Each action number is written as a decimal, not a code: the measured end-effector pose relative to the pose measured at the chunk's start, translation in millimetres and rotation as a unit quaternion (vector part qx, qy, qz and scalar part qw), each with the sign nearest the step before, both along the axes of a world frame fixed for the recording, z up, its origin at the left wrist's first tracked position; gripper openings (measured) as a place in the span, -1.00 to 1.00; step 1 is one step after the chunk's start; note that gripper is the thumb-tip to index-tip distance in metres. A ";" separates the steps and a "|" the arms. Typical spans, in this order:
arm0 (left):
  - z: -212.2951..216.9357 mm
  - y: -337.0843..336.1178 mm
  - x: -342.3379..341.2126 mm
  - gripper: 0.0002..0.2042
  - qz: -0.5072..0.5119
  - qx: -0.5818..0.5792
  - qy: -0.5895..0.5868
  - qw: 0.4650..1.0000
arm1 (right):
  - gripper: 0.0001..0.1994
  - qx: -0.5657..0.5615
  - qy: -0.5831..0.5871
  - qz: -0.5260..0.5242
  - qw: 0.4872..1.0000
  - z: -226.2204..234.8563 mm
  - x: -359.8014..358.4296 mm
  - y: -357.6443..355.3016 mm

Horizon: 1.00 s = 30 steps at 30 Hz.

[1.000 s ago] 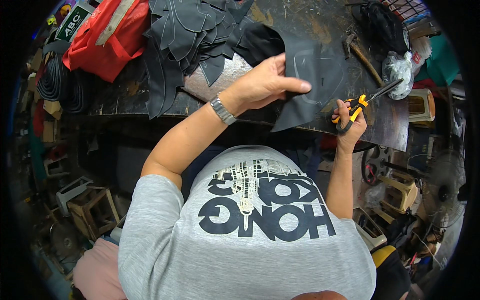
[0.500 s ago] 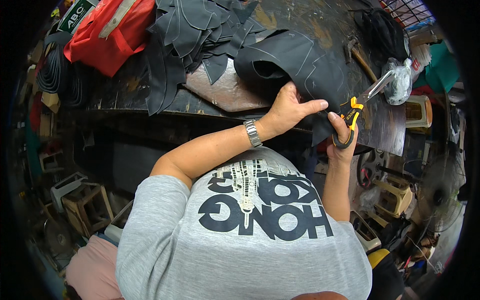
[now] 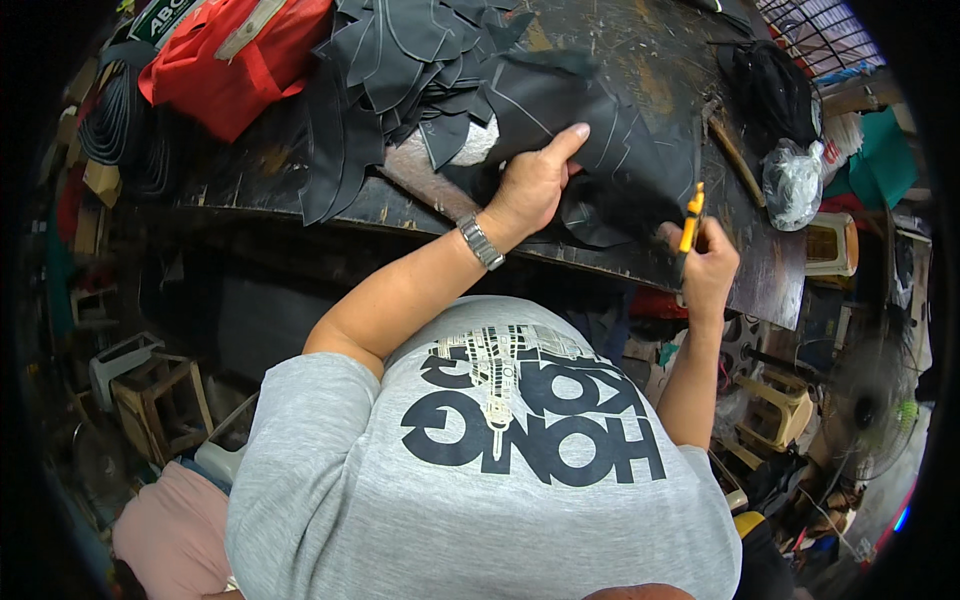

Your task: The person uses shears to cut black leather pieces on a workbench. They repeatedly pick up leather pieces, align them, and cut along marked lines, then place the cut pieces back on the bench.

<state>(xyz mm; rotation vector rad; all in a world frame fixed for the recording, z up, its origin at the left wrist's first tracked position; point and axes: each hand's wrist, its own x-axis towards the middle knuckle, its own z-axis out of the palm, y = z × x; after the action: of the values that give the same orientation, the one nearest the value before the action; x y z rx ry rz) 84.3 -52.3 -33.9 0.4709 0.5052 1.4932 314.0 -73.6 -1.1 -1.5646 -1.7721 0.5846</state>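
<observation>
Marked black sheet (image 3: pixel 612 142) lies over the bench (image 3: pixel 240 190); the left hand (image 3: pixel 535 187) curls at its near edge (whether pinching, cannot tell), the right hand (image 3: pixel 710 262) closes around yellow-handled scissors (image 3: pixel 690 222). Cutting appears underway; the next move calls for steadying the sheet.

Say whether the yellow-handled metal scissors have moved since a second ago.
Yes: the scissors have moved left relative to the wooden-handled hammer.
</observation>
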 end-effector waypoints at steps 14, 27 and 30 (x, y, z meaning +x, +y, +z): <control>10.3 1.0 -6.8 -0.85 0.063 -0.059 -0.035 0.996 | -0.56 -0.239 0.387 0.167 0.875 15.7 -12.1 -65.8; -4.9 -31.7 4.4 -0.78 0.033 -0.020 0.162 0.986 | -0.45 -0.384 0.317 0.247 0.831 -23.8 -57.8 -62.0; -10.2 -34.7 5.8 -0.78 0.010 -0.014 0.153 0.988 | -0.46 -0.378 0.324 0.216 0.840 -21.7 -64.8 -61.8</control>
<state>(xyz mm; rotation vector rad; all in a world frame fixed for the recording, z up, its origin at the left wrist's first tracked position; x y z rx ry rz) 90.1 -87.0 -44.1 0.6788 0.7725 1.4376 249.2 -135.4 -22.8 -1.1436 -1.3902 1.9667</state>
